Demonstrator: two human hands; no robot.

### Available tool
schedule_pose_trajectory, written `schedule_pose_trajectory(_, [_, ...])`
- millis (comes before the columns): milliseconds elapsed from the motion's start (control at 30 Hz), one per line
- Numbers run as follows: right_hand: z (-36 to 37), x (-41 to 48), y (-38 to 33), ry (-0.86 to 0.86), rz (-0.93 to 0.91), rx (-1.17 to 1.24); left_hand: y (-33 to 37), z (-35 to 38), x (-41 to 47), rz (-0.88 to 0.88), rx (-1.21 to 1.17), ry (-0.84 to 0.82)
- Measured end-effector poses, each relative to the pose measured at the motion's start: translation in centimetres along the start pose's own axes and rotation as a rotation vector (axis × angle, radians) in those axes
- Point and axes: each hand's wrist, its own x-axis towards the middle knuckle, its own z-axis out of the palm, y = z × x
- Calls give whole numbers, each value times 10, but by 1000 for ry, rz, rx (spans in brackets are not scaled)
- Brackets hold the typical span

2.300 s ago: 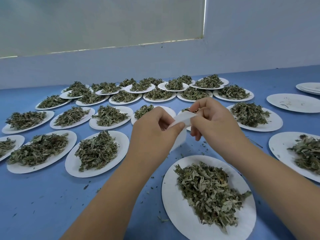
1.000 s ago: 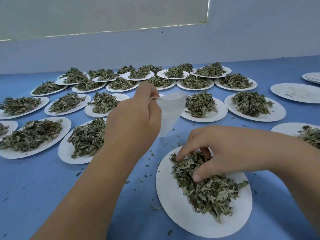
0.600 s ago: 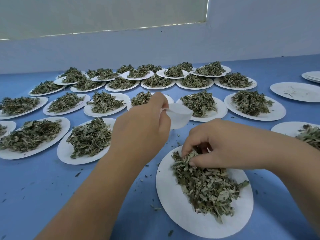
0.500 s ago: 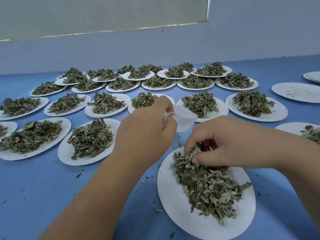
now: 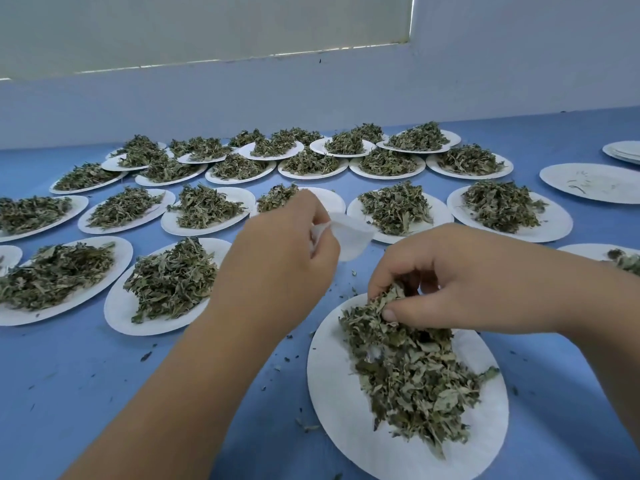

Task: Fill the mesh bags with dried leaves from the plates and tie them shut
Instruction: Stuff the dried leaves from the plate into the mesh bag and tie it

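Blue table (image 5: 79,382) against pale wall, covered with white plates heaped with dried leaves. Left hand (image 5: 277,268) raised over table, fingers pinching rim of white mesh bag (image 5: 349,237), mouth open toward right. Right hand (image 5: 460,282) on nearest plate (image 5: 343,410), fingers and thumb curled around clump of its leaf pile (image 5: 412,372).

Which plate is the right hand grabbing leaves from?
The nearest plate, at lower right: the right hand pinches dried leaves off its pile, while the other heaped plates lie farther back.
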Motion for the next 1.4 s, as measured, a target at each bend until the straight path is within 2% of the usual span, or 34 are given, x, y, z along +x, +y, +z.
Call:
schedule_pose_trajectory(100, [-5,-2,-2,18,-3,32,1,5,-2,-55,-51,-88])
schedule_pose_trajectory(300, [-12,-6,-4,154,40,70,2,9,-2,-71,-59,-114])
schedule_pose_trajectory(667, [7,3,-4,324,145,-144,6,16,-6,-30,19,-181])
schedule_pose_trajectory(900, [19,9,-8,464,149,-169,12,18,-8,32,-99,-164])
schedule_pose_trajectory(1300, [22,11,-13,539,157,-200,13,22,-7,20,-239,-159])
schedule_pose_trajectory(1400, [18,9,-12,503,154,-121,13,21,-7,-13,-274,-164])
